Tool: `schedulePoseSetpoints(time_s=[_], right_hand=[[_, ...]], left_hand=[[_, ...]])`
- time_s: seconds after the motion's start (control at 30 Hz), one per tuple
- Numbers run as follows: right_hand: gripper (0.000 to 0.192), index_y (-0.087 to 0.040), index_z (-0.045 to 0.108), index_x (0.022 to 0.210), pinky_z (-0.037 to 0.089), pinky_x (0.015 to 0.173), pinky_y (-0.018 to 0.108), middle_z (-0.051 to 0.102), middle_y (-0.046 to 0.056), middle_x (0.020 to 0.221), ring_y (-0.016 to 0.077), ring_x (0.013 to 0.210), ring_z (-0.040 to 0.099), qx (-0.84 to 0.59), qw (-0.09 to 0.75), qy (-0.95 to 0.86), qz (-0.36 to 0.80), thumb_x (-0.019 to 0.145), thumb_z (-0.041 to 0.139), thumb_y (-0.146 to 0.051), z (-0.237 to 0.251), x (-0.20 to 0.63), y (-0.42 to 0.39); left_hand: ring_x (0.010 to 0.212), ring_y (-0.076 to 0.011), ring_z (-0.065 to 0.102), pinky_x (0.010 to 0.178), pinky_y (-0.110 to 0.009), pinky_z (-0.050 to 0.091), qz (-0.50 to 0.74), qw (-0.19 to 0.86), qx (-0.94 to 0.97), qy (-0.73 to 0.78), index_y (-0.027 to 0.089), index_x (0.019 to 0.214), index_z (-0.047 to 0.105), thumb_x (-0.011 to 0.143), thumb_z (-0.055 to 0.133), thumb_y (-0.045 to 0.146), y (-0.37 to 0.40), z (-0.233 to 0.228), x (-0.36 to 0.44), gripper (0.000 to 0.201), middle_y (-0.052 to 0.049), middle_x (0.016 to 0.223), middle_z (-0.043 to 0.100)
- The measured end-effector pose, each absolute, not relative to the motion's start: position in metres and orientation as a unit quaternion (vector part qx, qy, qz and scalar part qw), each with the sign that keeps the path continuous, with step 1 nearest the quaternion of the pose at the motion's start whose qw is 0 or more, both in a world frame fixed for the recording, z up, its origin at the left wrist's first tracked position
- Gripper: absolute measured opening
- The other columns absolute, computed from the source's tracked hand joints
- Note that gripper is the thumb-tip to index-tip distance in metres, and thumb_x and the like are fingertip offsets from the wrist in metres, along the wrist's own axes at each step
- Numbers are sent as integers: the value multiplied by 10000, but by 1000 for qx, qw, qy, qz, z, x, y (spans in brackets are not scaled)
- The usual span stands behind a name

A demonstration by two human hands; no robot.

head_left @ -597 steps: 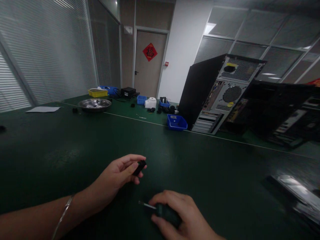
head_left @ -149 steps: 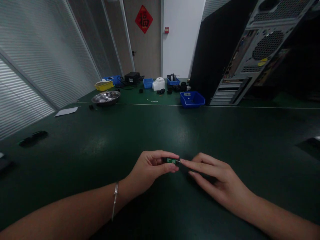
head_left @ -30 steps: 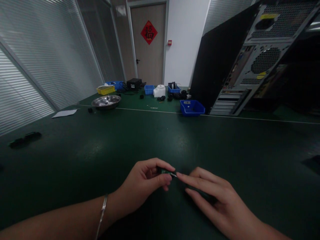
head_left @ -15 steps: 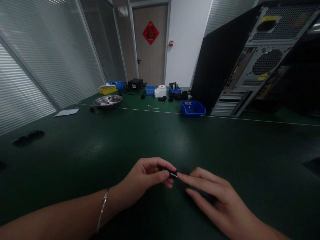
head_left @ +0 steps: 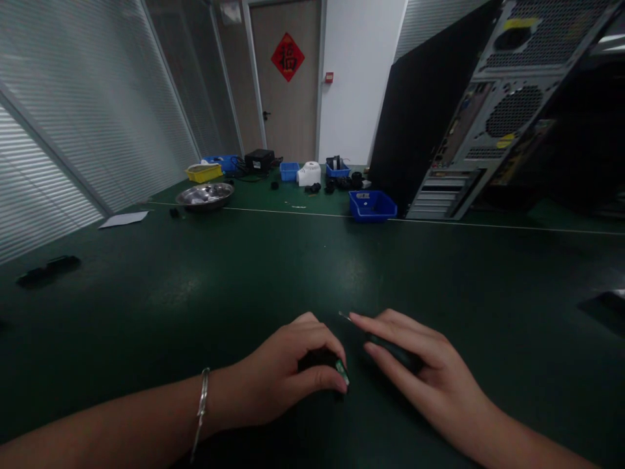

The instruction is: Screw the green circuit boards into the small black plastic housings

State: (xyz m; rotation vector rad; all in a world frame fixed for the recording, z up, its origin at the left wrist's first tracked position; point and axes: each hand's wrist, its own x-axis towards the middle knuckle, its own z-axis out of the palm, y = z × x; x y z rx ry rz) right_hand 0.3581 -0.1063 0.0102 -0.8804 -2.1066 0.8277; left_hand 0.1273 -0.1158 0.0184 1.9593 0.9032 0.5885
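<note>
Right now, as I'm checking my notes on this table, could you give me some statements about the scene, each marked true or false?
1. The left hand holds a small green-and-black part. True.
2. The right hand holds nothing. False: it holds a screwdriver.
3. The screwdriver touches that part. False: they are apart.
4. The red sign hangs on the door. True.
5. The yellow tray stands beyond the metal bowl. True.

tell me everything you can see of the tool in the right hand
The tool has a thin, silvery shaft that looks metal and a thicker, dark handle. The right hand grips it, forefinger stretched along towards the shaft. It points forward and left, its tip apart from the small green-and-black piece in the left hand. Fingers partly hide the handle; the tip's shape is unclear.
</note>
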Motion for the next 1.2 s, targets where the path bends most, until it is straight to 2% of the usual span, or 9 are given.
schedulePoseSetpoints(time_s=[0.2,0.5,0.6,0.73,0.8,0.9,0.97,1.07,1.2], right_hand=[[402,-278,607,1280,530,674,270,692,43,896,170,790,656,-342,351,-814,311,910,541,-136,11,357,-107],[398,-279,602,1280,528,699,279,685,41,928,170,813,659,-333,349,-811,332,920,519,-130,12,356,-106],[379,-277,603,1270,535,693,283,698,41,927,176,811,665,-350,347,-811,316,920,521,-157,9,358,-106],[367,-271,586,1257,505,895,370,697,67,1117,238,1040,638,-390,340,-809,279,893,583,-226,7,359,-108],[339,-251,589,1216,526,857,344,705,69,1083,234,1007,656,-394,303,-814,300,878,592,-224,10,358,-109],[255,-236,623,1097,535,634,265,711,20,800,192,727,687,-394,198,-836,327,849,595,-184,19,355,-111],[216,-244,647,1024,501,575,244,704,-3,733,176,643,672,-383,135,-853,327,822,623,-170,27,355,-113],[208,-236,667,975,494,578,229,736,7,813,180,690,694,-378,80,-862,328,783,680,-158,37,355,-115],[348,-220,674,1031,527,708,281,754,22,887,215,791,717,-386,38,-876,288,710,765,-124,48,354,-117]], left_hand=[[938,-212,526,854,-317,398,200,377,848,316,226,1100,665,917,552,342,-117,20,130,245,-67,966,651],[1016,-242,473,881,-351,409,208,373,824,373,215,1222,586,899,558,402,-120,20,130,374,-102,1116,558],[1008,-252,467,885,-366,405,216,383,822,361,194,1163,587,793,680,450,-119,23,131,459,-100,1115,550],[996,-281,458,890,-407,397,183,380,836,350,174,1127,581,594,825,470,-119,27,131,657,-116,1117,539],[987,-280,461,881,-414,396,171,375,838,357,179,1082,592,632,810,440,-119,26,131,564,-115,1105,543],[968,-249,483,846,-375,411,193,391,822,367,200,1042,605,706,772,408,-118,22,129,430,-86,1074,548],[936,-216,505,809,-334,422,230,415,793,382,207,1052,606,726,766,383,-116,19,128,403,-59,1037,546],[852,-164,521,760,-290,428,286,465,732,407,226,1089,594,745,766,282,-113,14,128,389,-10,943,551],[795,-134,536,754,-287,441,332,557,644,407,234,1136,571,741,766,198,-109,6,129,442,24,875,573]])
